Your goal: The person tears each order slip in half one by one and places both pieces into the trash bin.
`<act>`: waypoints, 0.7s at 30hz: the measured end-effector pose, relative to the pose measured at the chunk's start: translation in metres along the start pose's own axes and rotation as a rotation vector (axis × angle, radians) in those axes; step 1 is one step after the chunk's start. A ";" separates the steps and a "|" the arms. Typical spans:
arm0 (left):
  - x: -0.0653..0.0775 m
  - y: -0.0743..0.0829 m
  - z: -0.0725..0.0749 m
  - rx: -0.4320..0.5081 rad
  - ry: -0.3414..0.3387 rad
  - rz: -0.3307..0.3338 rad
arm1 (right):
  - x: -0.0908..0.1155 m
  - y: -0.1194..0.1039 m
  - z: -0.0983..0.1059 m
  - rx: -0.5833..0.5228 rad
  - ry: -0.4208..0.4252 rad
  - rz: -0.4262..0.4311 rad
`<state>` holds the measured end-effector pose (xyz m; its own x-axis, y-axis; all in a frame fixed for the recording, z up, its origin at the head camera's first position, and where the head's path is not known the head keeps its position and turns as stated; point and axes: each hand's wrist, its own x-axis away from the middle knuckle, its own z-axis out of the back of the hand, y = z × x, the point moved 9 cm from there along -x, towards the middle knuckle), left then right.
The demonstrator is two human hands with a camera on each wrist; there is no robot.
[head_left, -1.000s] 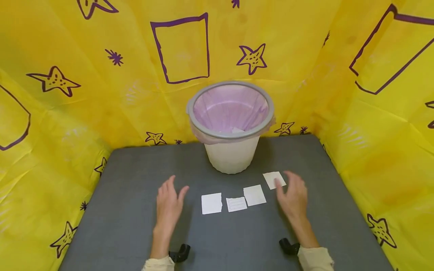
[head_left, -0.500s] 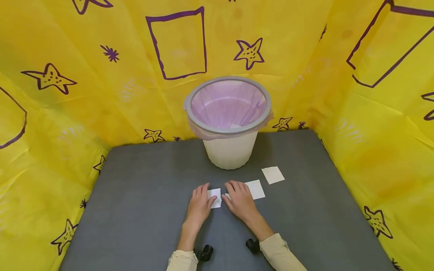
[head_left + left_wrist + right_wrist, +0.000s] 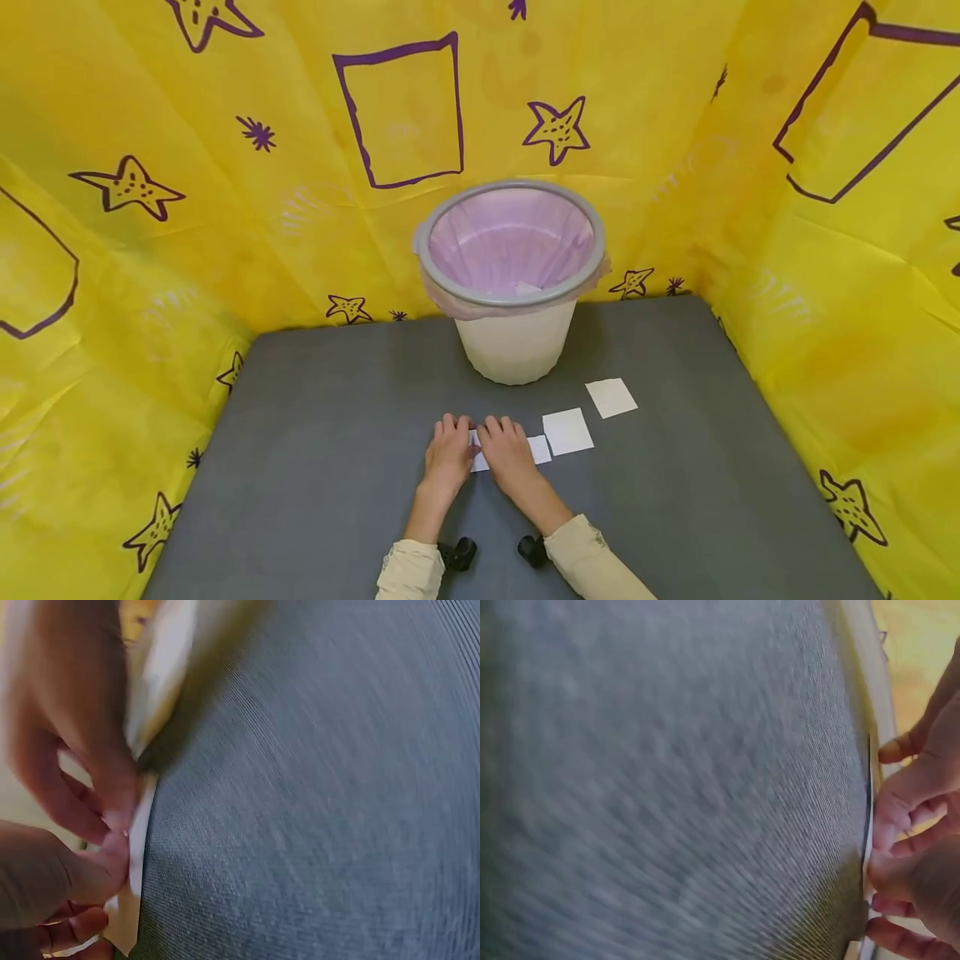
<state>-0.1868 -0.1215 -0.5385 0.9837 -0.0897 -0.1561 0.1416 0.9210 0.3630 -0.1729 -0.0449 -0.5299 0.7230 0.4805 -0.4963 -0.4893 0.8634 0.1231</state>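
In the head view, a small white piece of paper [image 3: 480,462] lies largely covered by both hands. My left hand [image 3: 447,457] pinches its left side, and my right hand [image 3: 508,458] holds it close beside, fingertips almost meeting. The left wrist view shows the left thumb [image 3: 109,866] on the paper [image 3: 139,847], which appears nearly edge-on; how far it is lifted I cannot tell. Under and beside the right hand is a lined paper piece [image 3: 539,451]. Further right lie two blank white pieces, a nearer square [image 3: 568,431] and a farther square [image 3: 611,397].
Behind the papers stands a white trash bin [image 3: 513,342] with a grey rim and pink liner; a bit of paper [image 3: 527,287] shows inside. Yellow cloth walls [image 3: 300,242] with purple drawings border the grey table [image 3: 322,467] at the back and sides.
Both hands came in from the sides to the papers. The right hand then moved left from the lined piece to the leftmost paper, where the left hand is. The other papers stayed.
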 end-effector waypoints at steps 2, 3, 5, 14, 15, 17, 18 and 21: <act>0.000 0.000 -0.001 -0.005 -0.006 0.011 | -0.001 0.000 0.003 0.010 0.011 0.005; 0.000 -0.001 -0.001 -0.005 -0.015 0.023 | -0.002 0.001 0.004 0.006 0.016 0.008; 0.000 -0.003 0.000 -0.001 -0.021 0.045 | -0.004 0.001 0.004 0.000 0.011 0.019; -0.006 -0.009 0.004 -0.006 -0.012 0.086 | -0.017 0.009 -0.013 -0.172 -0.264 0.002; -0.006 -0.009 0.003 0.002 -0.026 0.091 | -0.018 0.009 -0.015 -0.190 -0.287 -0.006; -0.006 -0.010 0.000 0.023 -0.050 0.095 | -0.019 0.010 -0.017 -0.216 -0.322 -0.016; -0.005 -0.010 0.000 0.031 -0.053 0.088 | -0.019 0.010 -0.018 -0.228 -0.334 -0.021; -0.002 -0.008 0.001 0.029 -0.007 0.022 | -0.019 0.010 -0.019 -0.248 -0.354 -0.031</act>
<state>-0.1901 -0.1288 -0.5402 0.9873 -0.0723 -0.1415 0.1230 0.9114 0.3927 -0.2012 -0.0481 -0.5350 0.8410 0.5151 -0.1654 -0.5355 0.8361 -0.1191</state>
